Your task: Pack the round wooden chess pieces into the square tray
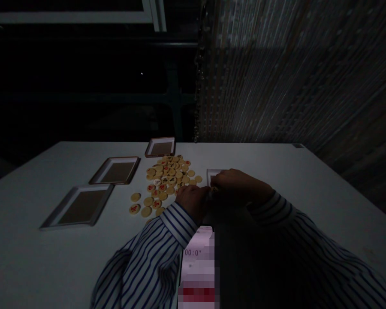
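Observation:
My left hand (193,201) is closed at the near right edge of a loose pile of round wooden Chinese chess pieces (170,169). What its fingertips grip, if anything, is hidden. Just right of it, my right hand (236,184) is bent with its fingers together, and a small tan Chinese chess piece (214,189) shows at its fingertips. Both hands meet over a shallow white-edged tray (210,172), which they mostly cover. Some pieces lie face up with red or black characters; others show plain sides.
Three shallow trays with brown bottoms stand on the white table (25,253): a near-left one (83,206), a middle one (117,171) and a far one (161,148). A lit phone (196,253) with timer digits lies below my hands. Behind the table hangs a string curtain (260,77).

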A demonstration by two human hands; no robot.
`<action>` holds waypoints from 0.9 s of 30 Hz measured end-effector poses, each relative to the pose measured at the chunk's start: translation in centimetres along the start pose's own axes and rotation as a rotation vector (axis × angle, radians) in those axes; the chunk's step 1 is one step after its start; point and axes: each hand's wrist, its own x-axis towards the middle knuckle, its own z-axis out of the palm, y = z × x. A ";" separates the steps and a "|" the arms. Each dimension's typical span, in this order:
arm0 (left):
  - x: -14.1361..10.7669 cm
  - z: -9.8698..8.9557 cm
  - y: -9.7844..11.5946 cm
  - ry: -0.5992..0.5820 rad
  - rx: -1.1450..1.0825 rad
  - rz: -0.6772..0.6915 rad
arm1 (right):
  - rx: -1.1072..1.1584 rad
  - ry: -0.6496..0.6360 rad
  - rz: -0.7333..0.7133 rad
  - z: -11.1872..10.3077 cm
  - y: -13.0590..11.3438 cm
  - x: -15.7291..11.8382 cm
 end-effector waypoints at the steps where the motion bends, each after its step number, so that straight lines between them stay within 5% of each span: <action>1: 0.0 0.0 0.0 -0.004 0.000 -0.002 | -0.001 -0.006 0.010 0.0 0.0 0.0; 14: 0.0 -0.3 0.1 0.000 0.009 0.020 | 0.006 0.051 -0.053 0.5 -0.1 0.2; 27: 0.0 -0.3 0.2 -0.020 0.025 0.001 | 0.071 -0.043 0.001 -0.3 -0.3 -0.1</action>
